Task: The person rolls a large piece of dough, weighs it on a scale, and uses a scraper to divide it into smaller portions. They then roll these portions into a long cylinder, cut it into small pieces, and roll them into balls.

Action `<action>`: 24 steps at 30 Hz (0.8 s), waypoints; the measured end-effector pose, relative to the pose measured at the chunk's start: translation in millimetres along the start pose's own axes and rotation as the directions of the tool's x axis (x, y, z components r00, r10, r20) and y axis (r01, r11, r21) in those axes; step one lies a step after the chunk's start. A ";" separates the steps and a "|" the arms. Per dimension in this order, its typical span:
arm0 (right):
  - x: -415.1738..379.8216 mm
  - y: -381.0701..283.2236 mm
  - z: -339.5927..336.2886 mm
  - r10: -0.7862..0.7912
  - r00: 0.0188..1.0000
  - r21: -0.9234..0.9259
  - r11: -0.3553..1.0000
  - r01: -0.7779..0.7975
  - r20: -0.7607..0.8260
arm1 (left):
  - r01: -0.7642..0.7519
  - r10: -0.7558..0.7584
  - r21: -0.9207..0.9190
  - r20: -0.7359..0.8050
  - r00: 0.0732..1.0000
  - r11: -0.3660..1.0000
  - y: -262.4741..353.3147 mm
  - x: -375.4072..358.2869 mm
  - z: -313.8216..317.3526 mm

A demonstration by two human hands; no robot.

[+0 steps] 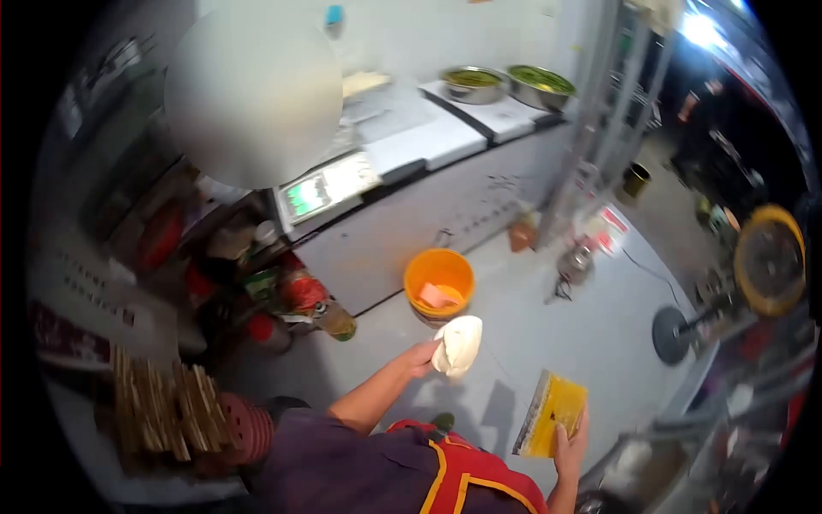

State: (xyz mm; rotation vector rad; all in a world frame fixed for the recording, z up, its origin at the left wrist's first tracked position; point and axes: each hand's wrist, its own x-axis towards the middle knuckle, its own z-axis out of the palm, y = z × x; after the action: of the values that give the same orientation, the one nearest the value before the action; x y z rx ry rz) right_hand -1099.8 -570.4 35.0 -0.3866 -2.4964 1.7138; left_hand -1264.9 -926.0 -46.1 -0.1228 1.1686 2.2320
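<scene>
My left hand (419,358) reaches forward with its fingers closed on a bunched white cloth (459,345), just in front of an orange bucket (439,278). Something pink (437,295) lies inside that bucket. On the other side, my right hand (571,445) grips a flat yellow rectangular pack (555,414), its thumb lying across the front. One long edge of the pack looks greyish and see-through. It is held out over the grey floor (514,330).
Two steel bowls (473,84) (541,86) of green food stand on the white counter (432,137). An oil bottle (336,321) sits near cluttered shelves on the left. A standing fan (771,261) is at right, with a cord across the floor. Thin wooden pieces (167,407) are stacked at lower left.
</scene>
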 end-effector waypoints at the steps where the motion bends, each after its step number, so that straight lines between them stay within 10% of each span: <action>1: 16.9 -2.3 11.7 -0.049 0.997 -0.020 0.999 0.051 0.062 | -0.114 0.128 0.113 -0.121 0.984 0.987 22.4 -16.6 -1.0; 9: 163.6 -35.3 102.2 -0.157 0.920 0.016 0.987 0.162 0.359 | -0.534 0.357 -0.024 -0.719 0.597 0.845 206.0 7.8 -90.0; 16: 306.9 -64.5 196.0 -0.215 0.860 -0.014 0.968 0.250 0.463 | -0.882 0.580 -0.112 -0.714 0.392 0.458 393.6 48.6 -197.0; 24: 419.2 -126.7 277.2 -0.232 0.809 0.081 0.971 0.225 0.541 | -0.920 0.362 -0.107 -0.897 0.253 0.376 520.6 122.3 -313.9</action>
State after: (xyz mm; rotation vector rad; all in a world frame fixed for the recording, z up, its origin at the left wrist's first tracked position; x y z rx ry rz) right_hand -1583.3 -756.7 21.8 0.4711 -2.7343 1.9426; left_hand -1712.6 -1331.8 93.7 -1.2005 0.7555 3.6044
